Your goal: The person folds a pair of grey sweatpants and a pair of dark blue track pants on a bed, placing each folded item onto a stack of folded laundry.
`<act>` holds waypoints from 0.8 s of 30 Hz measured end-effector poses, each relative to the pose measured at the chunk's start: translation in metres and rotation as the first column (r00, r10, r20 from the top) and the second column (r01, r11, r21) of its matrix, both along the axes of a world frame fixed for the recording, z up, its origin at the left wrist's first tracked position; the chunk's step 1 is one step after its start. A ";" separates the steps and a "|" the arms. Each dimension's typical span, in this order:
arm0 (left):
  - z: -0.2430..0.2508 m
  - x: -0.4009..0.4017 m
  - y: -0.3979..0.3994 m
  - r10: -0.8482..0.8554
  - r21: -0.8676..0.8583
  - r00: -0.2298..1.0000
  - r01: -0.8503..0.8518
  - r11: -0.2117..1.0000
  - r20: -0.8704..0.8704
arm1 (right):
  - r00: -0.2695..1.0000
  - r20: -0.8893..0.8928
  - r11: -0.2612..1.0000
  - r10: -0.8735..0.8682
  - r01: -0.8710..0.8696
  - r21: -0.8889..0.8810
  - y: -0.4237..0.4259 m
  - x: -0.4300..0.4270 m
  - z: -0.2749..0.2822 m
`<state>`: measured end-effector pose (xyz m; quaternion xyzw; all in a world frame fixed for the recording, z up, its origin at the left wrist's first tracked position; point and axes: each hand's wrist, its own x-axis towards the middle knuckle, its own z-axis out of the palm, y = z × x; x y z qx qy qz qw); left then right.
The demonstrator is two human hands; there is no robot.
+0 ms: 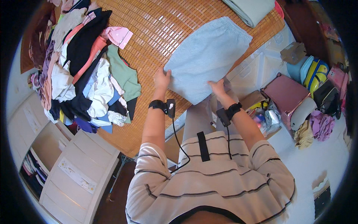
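Note:
A light blue cloth garment with a gathered elastic edge [208,57] lies spread on the bamboo mat [151,28], its narrower end towards me. My left hand [162,79] grips its left edge, thumb on top and fingers hidden beneath. On the near right edge, my right hand [218,87] holds the cloth, also with the thumb on top. The elastic edge points away to the upper right. Both wrists wear black straps with small cabled devices.
A large heap of mixed clothes [95,64] covers the mat's left side. Folded pale green cloth [251,9] lies at the far right corner. A pink suitcase [286,92], a cardboard box [293,52] and bags stand on the floor at right. White cabinet doors [79,173] are at lower left.

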<state>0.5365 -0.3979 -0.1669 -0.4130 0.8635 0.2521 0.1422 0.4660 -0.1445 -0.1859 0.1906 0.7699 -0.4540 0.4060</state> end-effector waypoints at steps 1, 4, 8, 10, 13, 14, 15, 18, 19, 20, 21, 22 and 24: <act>0.003 0.002 -0.001 0.006 0.035 0.997 -0.008 0.999 0.074 | 1.000 0.004 1.000 -0.008 0.008 -0.003 -0.002 0.001 -0.002; 0.000 0.010 -0.008 0.031 0.156 0.992 -0.050 0.986 0.121 | 0.989 -0.147 1.000 0.024 -0.022 0.015 -0.008 -0.004 -0.006; -0.021 0.039 -0.015 0.079 0.429 0.981 -0.150 0.891 0.177 | 0.965 -0.262 0.994 0.022 -0.049 -0.098 0.000 -0.022 -0.020; -0.020 0.050 -0.015 0.207 0.665 0.970 -0.237 0.708 0.126 | 0.952 -0.296 0.983 0.080 -0.125 -0.137 -0.005 -0.037 -0.023; 0.009 0.046 0.006 0.385 0.841 0.897 -0.373 0.392 0.218 | 0.895 -0.352 0.960 0.275 -0.276 0.046 -0.021 -0.071 -0.005; 0.009 0.053 0.013 0.394 0.841 0.894 -0.374 0.391 0.214 | 0.881 -0.414 0.954 0.229 -0.287 -0.083 -0.026 -0.080 0.000; 0.004 0.059 0.022 0.427 0.881 0.879 -0.362 0.305 0.213 | 0.866 -0.467 0.931 0.176 -0.301 -0.208 -0.031 -0.087 0.005; 0.006 0.061 0.049 0.477 0.922 0.851 -0.341 0.183 0.220 | 0.782 -0.615 0.912 0.106 -0.323 -0.254 -0.037 -0.099 0.019; 0.010 0.058 0.057 0.492 0.929 0.841 -0.338 0.152 0.226 | 0.780 -0.617 0.912 0.109 -0.325 -0.251 -0.035 -0.100 0.017; 0.006 0.059 0.064 0.487 0.924 0.847 -0.337 0.181 0.214 | 0.777 -0.618 0.926 0.117 -0.311 -0.216 -0.028 -0.101 0.014; 0.000 0.061 0.069 0.490 0.927 0.846 -0.331 0.176 0.209 | 0.774 -0.621 0.939 0.124 -0.294 -0.179 -0.019 -0.104 0.009; -0.006 0.063 0.075 0.490 0.928 0.852 -0.314 0.201 0.183 | 0.768 -0.627 0.938 0.129 -0.299 -0.173 -0.009 -0.104 0.005; -0.011 0.065 0.084 0.491 0.929 0.856 -0.298 0.218 0.160 | 0.784 -0.618 0.984 0.064 -0.152 -0.090 0.013 -0.092 -0.002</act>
